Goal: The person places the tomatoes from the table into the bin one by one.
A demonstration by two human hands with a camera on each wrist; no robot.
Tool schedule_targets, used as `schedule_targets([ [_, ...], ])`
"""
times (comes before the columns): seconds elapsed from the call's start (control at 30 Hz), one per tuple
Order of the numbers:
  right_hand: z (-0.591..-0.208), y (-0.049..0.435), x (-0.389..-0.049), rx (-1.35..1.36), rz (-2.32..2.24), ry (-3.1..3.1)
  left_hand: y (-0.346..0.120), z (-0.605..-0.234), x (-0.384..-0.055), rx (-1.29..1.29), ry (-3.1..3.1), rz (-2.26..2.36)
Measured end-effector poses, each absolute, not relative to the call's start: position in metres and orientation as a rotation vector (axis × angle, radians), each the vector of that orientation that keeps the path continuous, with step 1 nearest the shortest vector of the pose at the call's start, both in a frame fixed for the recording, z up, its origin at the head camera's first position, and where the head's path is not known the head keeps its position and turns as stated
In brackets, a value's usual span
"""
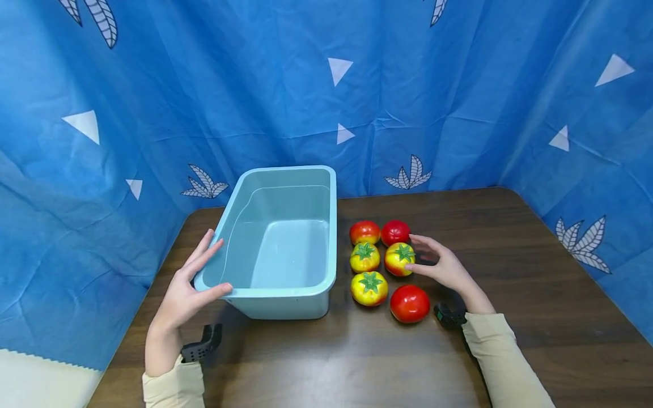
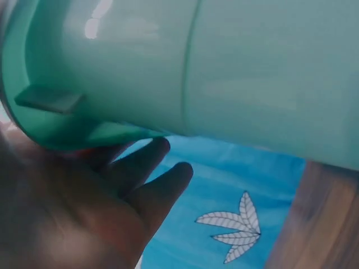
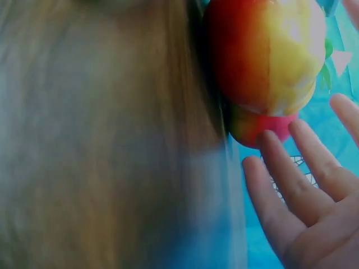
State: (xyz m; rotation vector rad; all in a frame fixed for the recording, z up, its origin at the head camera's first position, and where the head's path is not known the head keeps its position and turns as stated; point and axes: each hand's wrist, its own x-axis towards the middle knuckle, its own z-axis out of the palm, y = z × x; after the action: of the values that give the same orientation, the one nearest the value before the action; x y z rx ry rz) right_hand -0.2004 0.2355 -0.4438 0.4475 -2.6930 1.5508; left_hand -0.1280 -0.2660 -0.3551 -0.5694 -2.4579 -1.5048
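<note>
At the front left corner of a light blue plastic basin (image 1: 331,243), my left hand (image 1: 179,300) rests with spread, fairly straight fingers and thumb against the rim. Some of its fingers lie outside the wall in the left wrist view. My right hand (image 1: 442,269) is around the right side of a yellow-red tomato (image 1: 400,260) with a green leafy top. Its fingers are straight and apart, and the thumb is near the fruit; whether it touches cannot be told. In the right wrist view, the fingers (image 3: 289,190) stand beside a red-yellow tomato (image 3: 263,56).
Several other tomatoes lie close together right of the basin: a red one (image 1: 410,304) nearest me, yellow ones (image 1: 369,289) on the left, red ones (image 1: 395,233) at the back. A blue patterned curtain (image 1: 285,85) hangs behind the dark wooden table (image 1: 377,362).
</note>
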Motion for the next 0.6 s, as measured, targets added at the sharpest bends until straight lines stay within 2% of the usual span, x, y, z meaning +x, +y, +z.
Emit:
schedule_targets([
  [0.2,-0.431,0.23,-0.192,0.481,1.642,-2.681,-0.27,-0.358,-0.129,-0.572,-2.457,-1.564],
  [0.47,-0.461,0.235,-0.202,0.415,1.635,-2.754,-0.27,-0.357,-0.128,-0.554,-2.474,-1.613],
  [0.6,-0.464,0.232,-0.202,0.4,1.635,-2.754,-0.27,-0.358,-0.129,-0.549,-2.471,-1.644],
])
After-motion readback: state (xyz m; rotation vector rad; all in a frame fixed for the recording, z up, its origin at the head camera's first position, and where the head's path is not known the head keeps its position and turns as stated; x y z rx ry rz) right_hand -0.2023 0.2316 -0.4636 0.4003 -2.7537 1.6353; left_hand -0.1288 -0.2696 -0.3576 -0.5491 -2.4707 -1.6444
